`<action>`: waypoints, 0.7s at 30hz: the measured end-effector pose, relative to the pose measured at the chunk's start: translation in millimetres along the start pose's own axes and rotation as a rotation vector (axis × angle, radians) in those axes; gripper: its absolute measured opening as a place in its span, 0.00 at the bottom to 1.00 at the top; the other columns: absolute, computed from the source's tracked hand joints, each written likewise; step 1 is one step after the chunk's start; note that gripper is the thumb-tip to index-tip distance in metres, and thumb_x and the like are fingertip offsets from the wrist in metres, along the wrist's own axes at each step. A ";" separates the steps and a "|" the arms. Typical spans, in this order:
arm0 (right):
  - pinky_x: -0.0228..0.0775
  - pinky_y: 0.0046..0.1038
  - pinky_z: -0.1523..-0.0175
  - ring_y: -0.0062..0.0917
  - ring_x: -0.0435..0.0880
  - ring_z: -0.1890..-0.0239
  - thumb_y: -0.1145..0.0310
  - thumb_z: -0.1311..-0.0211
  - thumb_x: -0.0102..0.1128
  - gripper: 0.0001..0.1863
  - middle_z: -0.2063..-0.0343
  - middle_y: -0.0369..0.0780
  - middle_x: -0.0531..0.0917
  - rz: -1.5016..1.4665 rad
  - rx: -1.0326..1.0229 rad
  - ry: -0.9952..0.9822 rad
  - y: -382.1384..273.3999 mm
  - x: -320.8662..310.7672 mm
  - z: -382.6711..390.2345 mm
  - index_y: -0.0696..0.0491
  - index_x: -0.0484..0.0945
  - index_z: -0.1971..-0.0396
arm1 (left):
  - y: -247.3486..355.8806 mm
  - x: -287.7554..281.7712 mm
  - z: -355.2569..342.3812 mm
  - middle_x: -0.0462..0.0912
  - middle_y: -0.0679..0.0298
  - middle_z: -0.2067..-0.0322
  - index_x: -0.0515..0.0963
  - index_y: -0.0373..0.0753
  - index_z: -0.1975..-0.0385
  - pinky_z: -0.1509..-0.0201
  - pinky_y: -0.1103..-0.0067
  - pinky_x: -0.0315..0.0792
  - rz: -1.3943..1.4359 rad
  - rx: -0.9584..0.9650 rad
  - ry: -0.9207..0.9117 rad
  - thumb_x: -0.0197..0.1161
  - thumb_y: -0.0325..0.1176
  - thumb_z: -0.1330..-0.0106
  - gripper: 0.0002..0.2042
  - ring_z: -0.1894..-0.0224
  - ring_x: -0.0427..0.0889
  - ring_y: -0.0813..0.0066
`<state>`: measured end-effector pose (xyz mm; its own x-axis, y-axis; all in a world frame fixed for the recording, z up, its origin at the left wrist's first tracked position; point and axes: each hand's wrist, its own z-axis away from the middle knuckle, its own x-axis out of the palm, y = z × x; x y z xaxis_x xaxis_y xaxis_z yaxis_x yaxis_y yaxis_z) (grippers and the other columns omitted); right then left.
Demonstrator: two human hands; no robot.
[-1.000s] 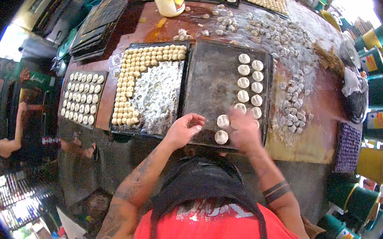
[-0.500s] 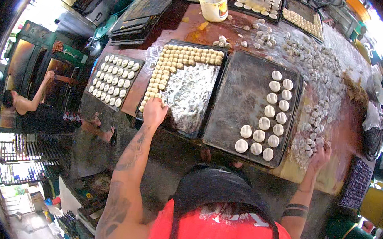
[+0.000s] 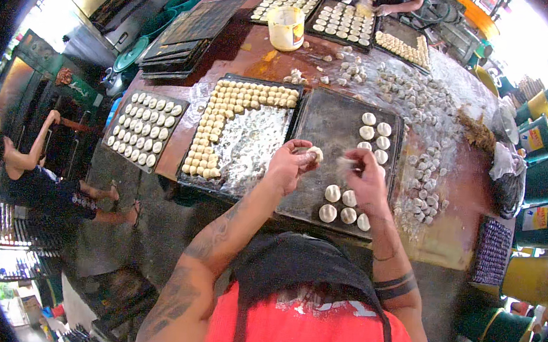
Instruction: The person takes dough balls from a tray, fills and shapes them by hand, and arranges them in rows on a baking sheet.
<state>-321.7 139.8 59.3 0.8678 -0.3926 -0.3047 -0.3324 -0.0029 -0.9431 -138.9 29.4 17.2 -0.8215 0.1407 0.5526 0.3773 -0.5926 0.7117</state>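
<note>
Dark, matt metal baking tray (image 3: 330,130), rectangular, surface dulled and smudged with flour. Round pale dough pieces (image 3: 348,207) on it: soft, smooth, matt. Left hand (image 3: 289,166) pinches a small pale dough ball (image 3: 315,152), same smooth matt skin; right hand (image 3: 364,179) fingers dusted white. Second dark metal tray (image 3: 237,187) carries a rough, powdery white flour heap (image 3: 250,146). Reddish-brown wooden tabletop (image 3: 245,48), slightly glossy where bare, chalky under scattered flour. Cream plastic tub (image 3: 286,27), smooth, smeared. Red cloth shirt (image 3: 312,334), matt weave.
</note>
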 end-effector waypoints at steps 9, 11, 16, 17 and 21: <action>0.76 0.33 0.46 0.36 0.83 0.49 0.80 0.45 0.66 0.23 0.53 0.43 0.82 0.479 -0.412 -0.043 -22.9 21.3 5.2 0.56 0.82 0.47 | 7.3 34.0 38.2 0.84 0.60 0.53 0.75 0.31 0.42 0.48 0.79 0.81 -0.070 -0.026 -0.172 0.59 0.24 0.26 0.14 0.55 0.85 0.74; 0.76 0.32 0.45 0.34 0.82 0.48 0.80 0.44 0.66 0.25 0.52 0.43 0.81 0.367 -0.305 -0.009 -48.5 21.9 10.2 0.55 0.81 0.43 | 9.3 28.9 37.1 0.84 0.60 0.52 0.75 0.31 0.42 0.48 0.78 0.81 -0.087 0.041 -0.175 0.59 0.23 0.26 0.14 0.55 0.85 0.73; 0.78 0.29 0.46 0.24 0.83 0.53 0.71 0.30 0.65 0.19 0.55 0.38 0.82 -0.280 0.059 -0.239 -9.2 -11.0 -11.3 0.59 0.77 0.43 | 21.1 59.7 38.9 0.85 0.59 0.54 0.76 0.30 0.43 0.48 0.77 0.80 -0.152 0.112 -0.255 0.62 0.22 0.28 0.15 0.55 0.84 0.73; 0.78 0.29 0.46 0.24 0.83 0.53 0.71 0.30 0.65 0.19 0.55 0.38 0.82 -0.278 0.057 -0.237 -15.6 -10.8 -10.5 0.59 0.77 0.43 | 22.4 64.0 42.6 0.85 0.59 0.55 0.77 0.29 0.45 0.48 0.76 0.80 -0.139 0.089 -0.288 0.64 0.23 0.29 0.14 0.55 0.85 0.73; 0.78 0.29 0.45 0.23 0.83 0.55 0.74 0.30 0.61 0.16 0.57 0.38 0.82 -0.727 0.201 -0.019 -34.6 -1.8 -5.5 0.57 0.75 0.44 | 37.5 86.0 48.0 0.85 0.59 0.53 0.82 0.31 0.54 0.48 0.76 0.80 -0.218 0.051 -0.285 0.66 0.24 0.30 0.08 0.54 0.85 0.71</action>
<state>-313.8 135.6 93.3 0.8497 -0.3397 0.4032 0.3986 -0.0867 -0.9130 -174.8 57.4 112.3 -0.7355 0.4788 0.4793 0.2333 -0.4853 0.8427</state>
